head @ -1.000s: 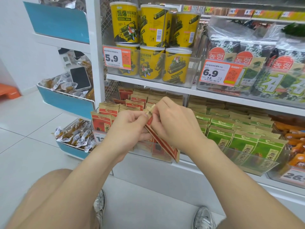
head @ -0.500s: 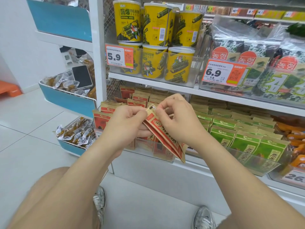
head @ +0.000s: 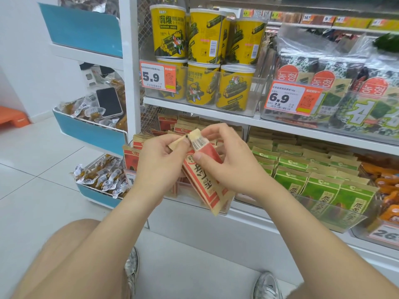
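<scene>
A small bundle of red and tan snack packets [head: 205,182] hangs in front of the lower shelf, held at its top by both hands. My left hand [head: 159,160] pinches the upper left corner of the packets. My right hand [head: 226,162] grips them from the right, thumb pressed on the red front just below a barcode strip. Behind the hands, a clear bin [head: 224,209] holds more red packets of the same kind [head: 168,124], partly hidden by my hands.
Green packets [head: 319,184] fill the bin to the right. Yellow tubs [head: 203,83] and seaweed bags [head: 354,98] stand on the shelf above. A blue side rack [head: 90,132] at left holds small wrapped snacks and a phone [head: 109,102]. My knees and shoes are below.
The packets have tilted and fanned toward me, so a printed front and a barcode now show. Both hands rose slightly and shifted their hold at the top of the bundle.
</scene>
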### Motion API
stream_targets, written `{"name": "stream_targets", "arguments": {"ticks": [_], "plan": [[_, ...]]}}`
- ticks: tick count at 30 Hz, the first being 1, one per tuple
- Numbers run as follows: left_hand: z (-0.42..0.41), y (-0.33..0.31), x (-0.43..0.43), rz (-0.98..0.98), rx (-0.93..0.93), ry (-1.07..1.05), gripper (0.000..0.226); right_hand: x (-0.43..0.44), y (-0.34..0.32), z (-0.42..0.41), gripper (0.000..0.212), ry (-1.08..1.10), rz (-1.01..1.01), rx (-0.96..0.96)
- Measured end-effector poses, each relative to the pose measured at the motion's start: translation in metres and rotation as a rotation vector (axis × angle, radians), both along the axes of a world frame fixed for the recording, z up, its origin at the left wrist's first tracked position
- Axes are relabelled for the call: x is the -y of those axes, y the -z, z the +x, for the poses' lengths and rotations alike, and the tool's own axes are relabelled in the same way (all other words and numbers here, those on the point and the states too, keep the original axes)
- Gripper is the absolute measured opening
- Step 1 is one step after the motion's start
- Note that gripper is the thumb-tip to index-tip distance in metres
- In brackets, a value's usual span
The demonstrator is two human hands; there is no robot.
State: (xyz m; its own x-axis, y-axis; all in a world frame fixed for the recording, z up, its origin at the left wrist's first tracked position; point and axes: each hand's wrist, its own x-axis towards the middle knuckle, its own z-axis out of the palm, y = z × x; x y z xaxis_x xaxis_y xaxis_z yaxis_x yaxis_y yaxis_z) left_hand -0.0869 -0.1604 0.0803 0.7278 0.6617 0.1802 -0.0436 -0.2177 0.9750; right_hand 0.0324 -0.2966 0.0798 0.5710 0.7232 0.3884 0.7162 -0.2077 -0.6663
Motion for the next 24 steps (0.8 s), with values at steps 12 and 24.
{"name": "stream_targets", "arguments": {"ticks": [12,24], "plan": [[-0.004,-0.001,0.004,-0.123,0.041,0.137,0.031,0.002,0.004,-0.001,0.048,0.094,-0.051,0.217],[-0.007,-0.005,0.005,-0.045,0.003,0.175,0.025,0.000,0.013,0.013,0.012,-0.002,-0.116,0.053]]}}
